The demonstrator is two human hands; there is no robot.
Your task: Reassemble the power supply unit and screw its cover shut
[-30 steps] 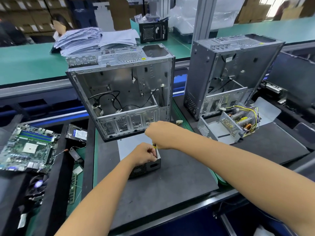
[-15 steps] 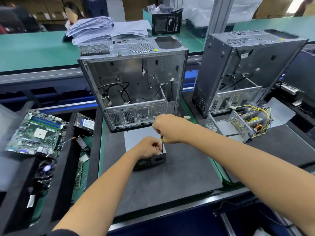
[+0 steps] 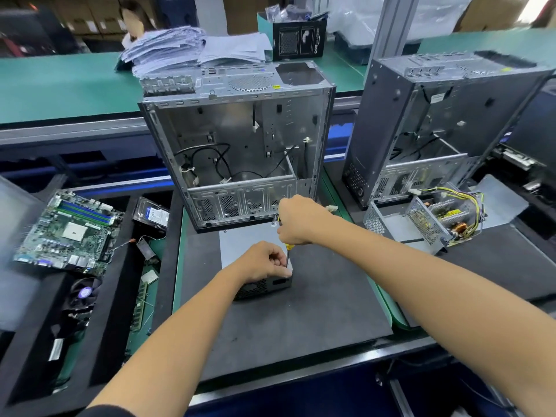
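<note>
The power supply unit (image 3: 255, 251) sits on the dark mat (image 3: 301, 326) of the table, just in front of an open computer case (image 3: 240, 145). The right hand (image 3: 298, 219) is curled round a yellow-handled screwdriver (image 3: 288, 251) — shaft upright, tip at the unit's near right corner. The left hand (image 3: 264, 261) pinches the shaft low down, resting on the cover.

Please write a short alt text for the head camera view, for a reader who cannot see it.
The right hand drives a yellow-handled screwdriver into the closed grey metal power supply box, which the left hand steadies at the screw, before an open silver computer case.
</note>
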